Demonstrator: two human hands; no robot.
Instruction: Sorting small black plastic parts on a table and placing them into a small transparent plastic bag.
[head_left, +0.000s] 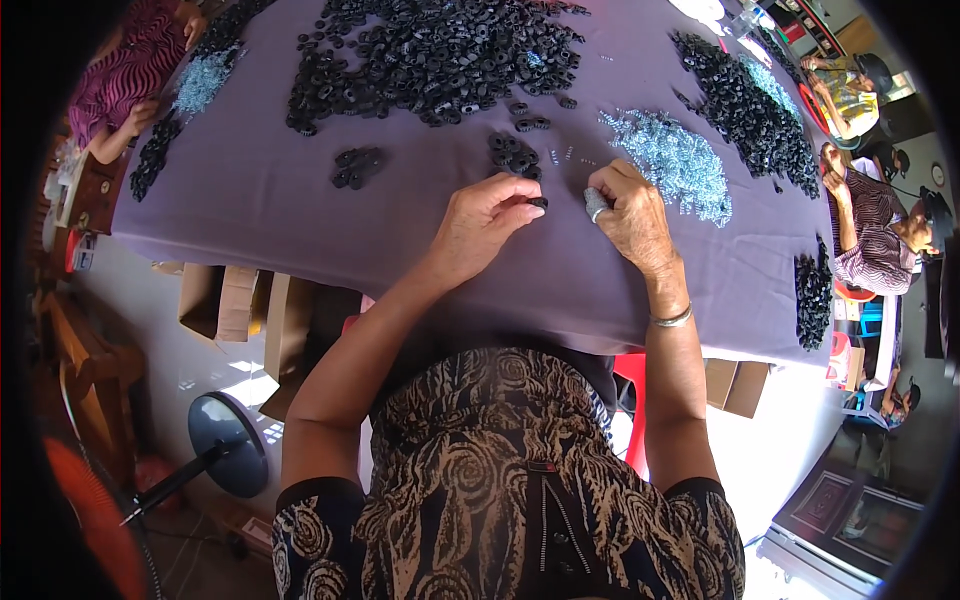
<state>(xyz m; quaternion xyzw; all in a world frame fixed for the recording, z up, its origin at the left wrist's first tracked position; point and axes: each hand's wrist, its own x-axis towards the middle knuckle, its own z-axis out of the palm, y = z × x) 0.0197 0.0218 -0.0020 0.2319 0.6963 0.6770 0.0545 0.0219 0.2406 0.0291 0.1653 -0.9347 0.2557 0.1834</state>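
Note:
My left hand, in the middle of the table, pinches a small black plastic piece between thumb and forefinger. To its right, my right hand has its fingers curled together. A grey covering wraps one of its fingers, and whatever that hand may hold is hidden. Just beyond the right hand lies a heap of small shiny coil springs, with a few loose springs to the left of it. A small cluster of black plastic pieces lies just past my left hand, and another cluster lies farther left.
A big heap of black pieces covers the far middle of the purple-grey tablecloth. More black pieces lie at right. People sit at the left edge and right edge. Cardboard boxes stand below the table.

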